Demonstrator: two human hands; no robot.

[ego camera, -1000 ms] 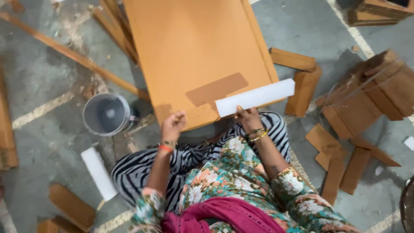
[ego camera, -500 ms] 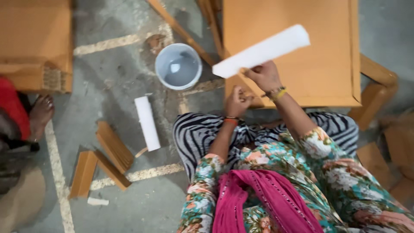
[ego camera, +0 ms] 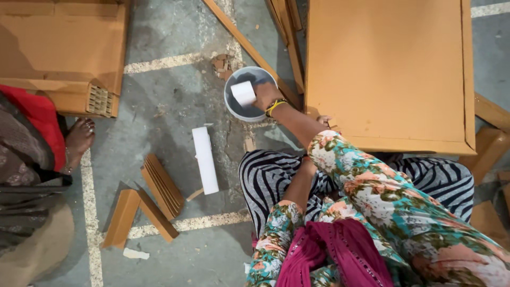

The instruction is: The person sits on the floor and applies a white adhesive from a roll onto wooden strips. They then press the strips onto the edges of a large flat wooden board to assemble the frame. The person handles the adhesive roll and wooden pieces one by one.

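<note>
Fingers of the right hand [ego camera: 265,95] are curled around one end of a white strip [ego camera: 244,93], pinching it just above the middle of the frame. That hand is stretched out to a round grey bowl [ego camera: 234,109] standing on the concrete floor [ego camera: 170,106], and the strip's free end lies over the bowl's opening, pointing toward the upper left, so the strip sits to the left of the knuckles with its long axis running slantwise from the wrist into the bowl. Whether the end touches anything inside the bowl cannot be told.

This right hand is plainly the nearer one to both strip and bowl. The left hand [ego camera: 307,166] is drawn in low against the striped trouser leg, mostly hidden by the flowered sleeve, so whether its fingers are spread or closed cannot be told; it holds nothing that shows.

To the right of the bowl, filling the upper right of the frame, lies a large brown board [ego camera: 388,69] with its near corner just beside the outstretched forearm. A second white strip [ego camera: 205,159] lies flat on the floor below and left of the bowl, its long axis almost upright in the picture. Folded cardboard pieces [ego camera: 159,186] rest at lower left, and another person's bare foot [ego camera: 79,138] shows at the left edge.
</note>
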